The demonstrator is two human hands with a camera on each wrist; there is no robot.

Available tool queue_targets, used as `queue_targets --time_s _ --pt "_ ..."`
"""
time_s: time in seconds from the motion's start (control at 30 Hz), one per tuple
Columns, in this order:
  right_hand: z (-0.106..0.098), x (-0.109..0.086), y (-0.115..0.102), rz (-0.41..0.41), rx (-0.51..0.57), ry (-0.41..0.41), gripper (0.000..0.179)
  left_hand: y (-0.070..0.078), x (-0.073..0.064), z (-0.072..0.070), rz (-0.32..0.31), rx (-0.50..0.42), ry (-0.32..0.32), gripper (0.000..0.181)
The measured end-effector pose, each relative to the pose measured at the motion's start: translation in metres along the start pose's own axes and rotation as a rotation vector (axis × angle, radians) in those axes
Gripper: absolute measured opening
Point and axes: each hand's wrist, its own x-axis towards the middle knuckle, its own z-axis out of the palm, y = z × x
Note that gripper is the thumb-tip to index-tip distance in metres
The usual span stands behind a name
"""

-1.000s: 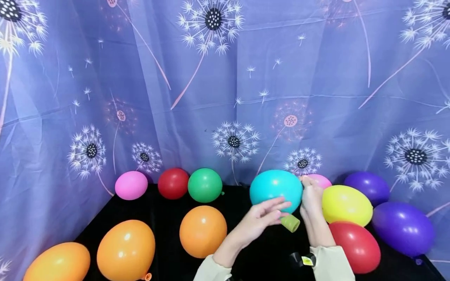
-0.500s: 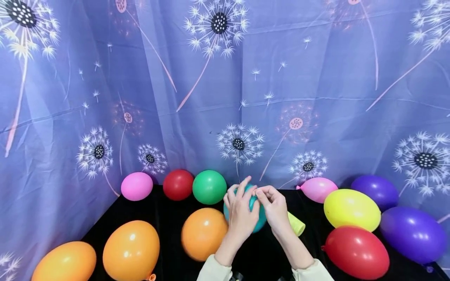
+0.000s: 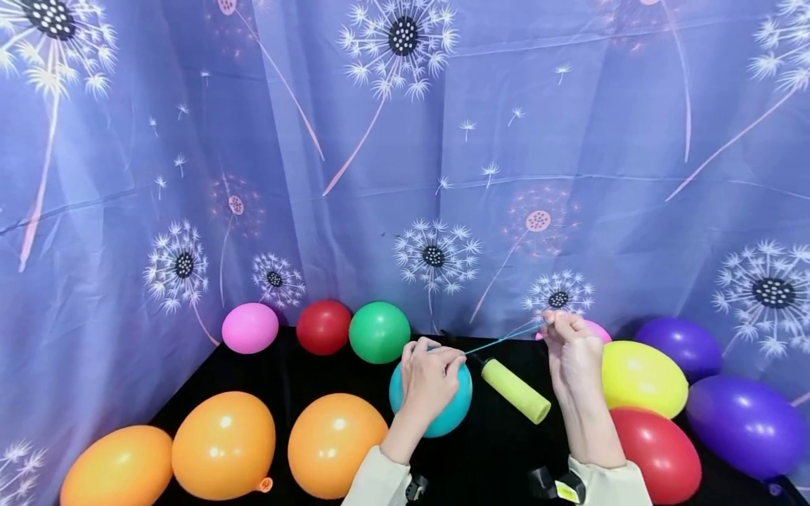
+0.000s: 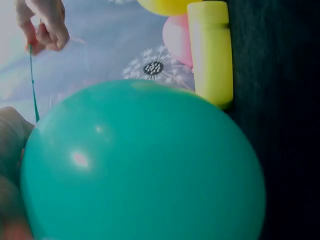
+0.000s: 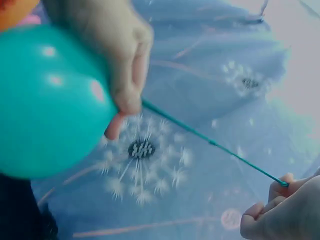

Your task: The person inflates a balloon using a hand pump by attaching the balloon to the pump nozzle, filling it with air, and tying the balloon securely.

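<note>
A blown-up teal balloon [image 3: 457, 407] is under my left hand [image 3: 432, 376], which pinches the base of its neck with thumb and fingers. The neck [image 5: 212, 142] is pulled out into a long thin strand running to the right, with a small lump partway along. My right hand [image 3: 574, 358] pinches the far end of that strand, raised higher than the left hand. Between the hands, a yellow-green cylindrical balloon pump [image 3: 515, 391] lies tilted on the black cloth, its dark tip toward the balloon.
Orange balloons [image 3: 223, 445] lie at the left. Pink [image 3: 249, 328], red [image 3: 323, 329] and green [image 3: 380, 332] balloons line the back. Yellow [image 3: 644, 379], red [image 3: 658, 453] and purple [image 3: 747, 425] ones crowd the right. A dandelion-print curtain [image 3: 354, 246] hangs behind.
The teal balloon came left and lower. My hands came together at its neck, then the right hand moved away right, stretching the neck. The pump now lies on the cloth; an orange balloon shifted left.
</note>
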Motion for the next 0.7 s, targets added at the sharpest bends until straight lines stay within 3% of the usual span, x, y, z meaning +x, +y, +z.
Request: queue_targets --time_s 0.13,0.33,0.53,0.7 --pt "-0.003 0.004 0.007 0.046 -0.062 -0.081 0.032 0.001 -0.001 -0.005 -0.025 -0.014 -0.032 0.009" --pt "0.006 -0.005 0.034 0.061 -0.313 -0.283 0.032 0.014 0.002 -0.007 -0.058 -0.093 -0.017 0.01" --pt "0.01 -0.015 0.054 0.093 -0.444 -0.311 0.024 0.021 0.001 0.0 -0.037 -0.092 0.049 0.011" --pt "0.01 -0.021 0.066 0.094 -0.538 -0.334 0.015 0.02 -0.001 0.0 -0.115 -0.11 0.066 0.011"
